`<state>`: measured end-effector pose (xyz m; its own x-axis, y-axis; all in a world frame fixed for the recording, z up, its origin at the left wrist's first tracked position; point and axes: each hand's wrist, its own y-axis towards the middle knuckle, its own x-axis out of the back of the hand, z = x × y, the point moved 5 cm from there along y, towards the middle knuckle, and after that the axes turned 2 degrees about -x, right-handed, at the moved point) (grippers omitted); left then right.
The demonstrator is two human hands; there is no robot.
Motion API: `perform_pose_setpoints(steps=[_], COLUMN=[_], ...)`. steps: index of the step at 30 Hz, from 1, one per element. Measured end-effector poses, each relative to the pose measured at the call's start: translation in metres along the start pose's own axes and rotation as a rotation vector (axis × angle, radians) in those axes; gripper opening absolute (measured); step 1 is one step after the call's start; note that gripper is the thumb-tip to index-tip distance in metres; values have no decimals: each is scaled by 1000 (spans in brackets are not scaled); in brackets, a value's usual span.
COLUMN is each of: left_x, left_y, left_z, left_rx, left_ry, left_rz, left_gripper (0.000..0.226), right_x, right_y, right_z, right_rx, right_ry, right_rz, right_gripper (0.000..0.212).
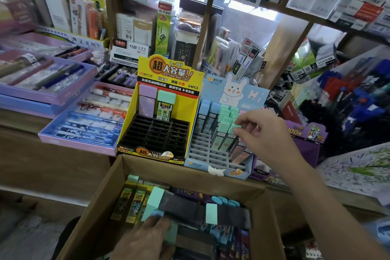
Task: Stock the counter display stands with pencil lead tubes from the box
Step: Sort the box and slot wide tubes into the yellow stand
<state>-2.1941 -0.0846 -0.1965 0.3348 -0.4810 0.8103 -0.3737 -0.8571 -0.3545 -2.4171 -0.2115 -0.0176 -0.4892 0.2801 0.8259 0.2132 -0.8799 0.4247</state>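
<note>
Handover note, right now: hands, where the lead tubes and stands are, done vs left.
Right hand: pinches a mint-capped tube at the filled back rows of the blue stand.
Left hand: down in the box, on a bundle of tubes; grip unclear.
Done: the blue stand's back rows hold blue, mint and pink tubes; the yellow stand holds three at the back.
Left: the blue stand's front rows, most yellow stand slots. Many tubes lie in the box.

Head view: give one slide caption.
Right hand pinches a mint-capped tube at the blue stand; left hand holds tubes in the box.
</note>
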Motion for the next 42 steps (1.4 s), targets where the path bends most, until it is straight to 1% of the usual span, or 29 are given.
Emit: perform_pose_setpoints(steps=[2,7,9,11,14,15,17,22,26,31,34,36,38,39,42], left_x=[-1,-4,-5,-6,-7,-8,-10,-10,-9,-1,1,2,5,7,12], left_y=[0,3,3,3,3,3,3,3,2,-2,-9,-13,-17,-20,-27], left_z=[1,4,5,6,8,9,10,9,8,5,1,-1,-3,-3,1], left_rx=[-7,-6,-3,-1,-3,1,6,10,5,11,31,36,40,43,65], left_ry=[3,2,2,-6,-11,-13,-18,10,-19,-82,-93,-97,-106,-111,-133], left_rz=[3,8,11,10,-4,-9,-2,-16,-34,-45,-52,-67,-80,-85,-94], left_gripper=[62,60,61,60,55,55,58,64,58,47,41,39,37,33,23], right_x=[-2,-4,-4,0,14,19,23,17,11,6,8,10,9,7,-10], right_y=[-2,-4,-5,-9,-25,-32,-45,-62,-61,-58,-64,-73,-85,-91,-114], right_z=[-2,-5,-5,-5,-9,-11,-13,-14,-11,-6,-7,-4,3,7,18], right_rx=[26,31,14,-27,-102,-115,-137,-147,-111,-76,-68,-55,-45,-48,-121], right_ry=[-64,-123,-104,-25,99,92,61,38,94,91,81,89,141,175,293], right_rz=[-13,-40,-34,-47,-181,-219,-243,-209,-200,-192,-245,-316,-378,-383,-279], right_gripper=[6,3,4,9,15,16,17,15,16,18,20,21,21,21,22])
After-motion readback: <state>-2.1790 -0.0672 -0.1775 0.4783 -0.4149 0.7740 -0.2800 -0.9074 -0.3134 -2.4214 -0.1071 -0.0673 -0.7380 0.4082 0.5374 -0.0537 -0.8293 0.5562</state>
